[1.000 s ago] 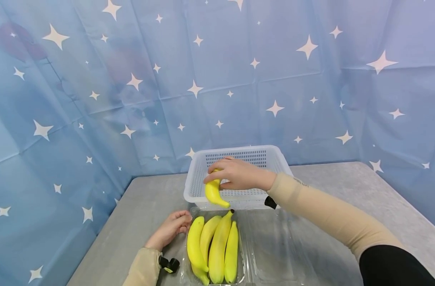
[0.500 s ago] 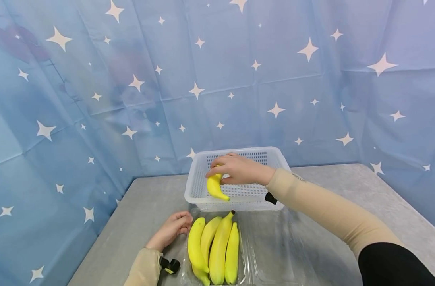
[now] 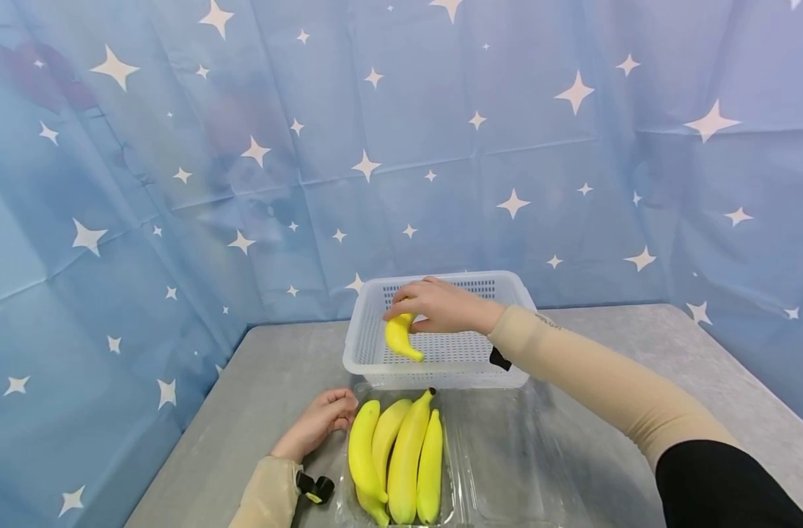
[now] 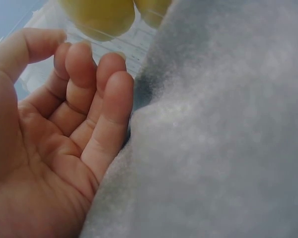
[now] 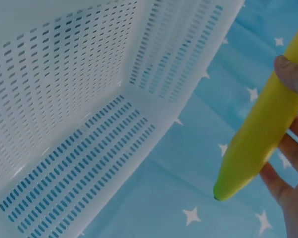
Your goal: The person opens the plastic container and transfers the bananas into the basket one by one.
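Right wrist view's edge crops the held banana (image 5: 260, 134); the sleeve mark (image 3: 548, 321), probably lettering, is unreadable

Perforated plastic basket (image 3: 441, 379) enterable from above only, sides walled, starry curtain (image 3: 441, 103) behind; worktop (image 3: 276, 363) left of it gives passage, right sleeve (image 3: 592, 370) bars front-right, left hand (image 3: 318, 423) crowds clear clamshell (image 3: 507, 455) at its left edge.

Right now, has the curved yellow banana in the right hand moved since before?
Yes: in the head view, the banana shifted up relative to the white plastic basket's front rim.
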`<state>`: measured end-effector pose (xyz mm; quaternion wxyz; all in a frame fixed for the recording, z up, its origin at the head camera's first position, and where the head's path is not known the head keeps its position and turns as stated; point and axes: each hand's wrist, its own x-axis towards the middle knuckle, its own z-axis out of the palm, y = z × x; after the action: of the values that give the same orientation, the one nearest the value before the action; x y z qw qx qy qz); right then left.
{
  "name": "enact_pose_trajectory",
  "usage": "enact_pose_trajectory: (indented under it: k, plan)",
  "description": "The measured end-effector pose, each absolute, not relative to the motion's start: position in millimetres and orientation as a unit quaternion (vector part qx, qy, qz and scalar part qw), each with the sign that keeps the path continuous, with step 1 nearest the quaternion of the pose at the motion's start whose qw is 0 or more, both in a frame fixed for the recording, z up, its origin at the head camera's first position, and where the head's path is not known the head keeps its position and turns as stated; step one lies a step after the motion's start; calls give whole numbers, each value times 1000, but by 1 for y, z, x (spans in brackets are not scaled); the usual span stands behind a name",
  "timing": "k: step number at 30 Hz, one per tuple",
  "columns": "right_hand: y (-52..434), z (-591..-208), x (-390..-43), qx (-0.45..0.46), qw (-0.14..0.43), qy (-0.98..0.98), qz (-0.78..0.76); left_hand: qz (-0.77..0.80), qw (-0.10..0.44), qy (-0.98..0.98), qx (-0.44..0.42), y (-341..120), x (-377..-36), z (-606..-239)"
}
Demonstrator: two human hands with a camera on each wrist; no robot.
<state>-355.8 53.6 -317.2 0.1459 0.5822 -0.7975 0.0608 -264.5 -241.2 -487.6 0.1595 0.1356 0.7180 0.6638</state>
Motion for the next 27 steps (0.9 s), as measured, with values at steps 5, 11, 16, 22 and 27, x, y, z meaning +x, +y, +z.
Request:
enact_pose_trajectory:
  k: [5, 11, 16, 22, 27]
  plan:
    - [55, -315, -361, 575, 145, -802, 71, 667, 161, 714, 139, -241, -266, -487]
    - [55, -314, -367, 568, 140, -808, 75, 667, 157, 714, 140, -243, -267, -486]
    - [57, -314, -372, 560, 137, -814, 74, 665, 156, 718, 136, -243, -267, -485]
    - [57, -318, -382, 551, 150, -819, 59, 668, 153, 716, 133, -243, -267, -486]
    - [59, -322, -388, 538, 141, -829, 57, 671, 157, 714, 126, -242, -266, -488]
